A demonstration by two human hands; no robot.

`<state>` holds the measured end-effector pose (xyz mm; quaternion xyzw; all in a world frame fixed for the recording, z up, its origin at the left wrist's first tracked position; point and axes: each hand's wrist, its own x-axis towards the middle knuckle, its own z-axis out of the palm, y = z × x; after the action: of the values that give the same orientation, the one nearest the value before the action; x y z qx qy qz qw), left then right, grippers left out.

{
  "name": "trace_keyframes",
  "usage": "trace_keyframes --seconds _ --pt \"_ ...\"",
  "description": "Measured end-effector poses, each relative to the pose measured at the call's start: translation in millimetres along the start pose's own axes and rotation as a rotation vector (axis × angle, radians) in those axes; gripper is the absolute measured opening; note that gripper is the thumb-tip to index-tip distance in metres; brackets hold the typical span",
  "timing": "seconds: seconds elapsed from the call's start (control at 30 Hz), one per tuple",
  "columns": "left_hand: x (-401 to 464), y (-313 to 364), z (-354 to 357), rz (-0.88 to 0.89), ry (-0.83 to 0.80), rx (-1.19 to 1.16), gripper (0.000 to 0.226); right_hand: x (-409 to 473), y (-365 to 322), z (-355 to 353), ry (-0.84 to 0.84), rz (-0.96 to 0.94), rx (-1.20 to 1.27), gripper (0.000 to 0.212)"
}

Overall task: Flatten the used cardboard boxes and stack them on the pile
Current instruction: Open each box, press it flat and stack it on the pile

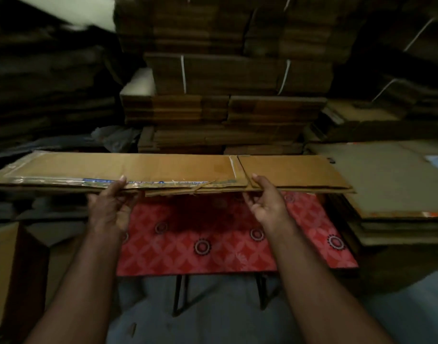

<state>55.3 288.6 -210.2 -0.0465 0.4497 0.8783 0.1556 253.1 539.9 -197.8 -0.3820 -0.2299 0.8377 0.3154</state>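
Note:
A flattened brown cardboard box (163, 170) is held level across the middle of the view, above a small table with a red patterned cloth (200, 239). Clear tape and blue print run along its near edge. My left hand (108, 207) grips the near edge left of centre, thumb on top, fingers underneath. My right hand (265, 199) holds the near edge right of centre, thumb on top of the right flap. A pile of flat cardboard (387, 184) lies to the right, its top sheet grey-brown.
Tall strapped bundles of flat cardboard (238, 78) rise straight ahead behind the table. Dark stacks (46, 95) fill the left side. An upright brown box (11, 274) stands at the lower left. The table's black legs (180, 294) stand on a grey floor.

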Motion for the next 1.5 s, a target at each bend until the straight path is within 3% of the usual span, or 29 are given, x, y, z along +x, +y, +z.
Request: trace_keyframes --seconds 0.27,0.4,0.5,0.63,0.87,1.03,1.1,1.17,1.23,1.37,1.5 --pt "-36 38 70 0.028 -0.19 -0.114 0.05 -70 -62 6 -0.005 -0.18 0.061 0.01" --pt "-56 33 111 0.034 -0.259 -0.155 0.064 -93 -100 -7 0.001 -0.28 0.107 0.014" --pt "-75 26 145 0.045 -0.308 -0.206 0.061 -100 -135 -16 -0.028 -0.335 0.132 0.022" --pt "-86 2 195 0.01 -0.362 -0.226 0.064 -97 -188 -35 -0.053 -0.415 0.136 0.013" --pt "-121 -105 316 -0.066 -0.405 -0.273 0.052 -54 -312 -114 -0.004 -0.521 0.131 0.037" --pt "-154 -207 424 -0.125 -0.449 -0.297 0.053 1 -420 -192 0.062 -0.563 0.158 0.042" --pt "-167 -240 467 -0.141 -0.445 -0.28 0.063 23 -465 -216 0.125 -0.597 0.147 0.041" --pt "-178 -265 507 -0.15 -0.42 -0.287 0.087 44 -506 -232 0.148 -0.615 0.129 0.042" --pt "-186 -288 543 -0.146 -0.401 -0.313 0.092 65 -544 -246 0.136 -0.63 0.127 0.048" --pt "-208 -331 597 -0.173 -0.417 -0.359 0.053 101 -601 -283 0.105 -0.675 0.14 0.047" --pt "-234 -410 596 -0.266 -0.31 -0.338 0.051 144 -613 -355 0.171 -0.609 0.15 0.037"
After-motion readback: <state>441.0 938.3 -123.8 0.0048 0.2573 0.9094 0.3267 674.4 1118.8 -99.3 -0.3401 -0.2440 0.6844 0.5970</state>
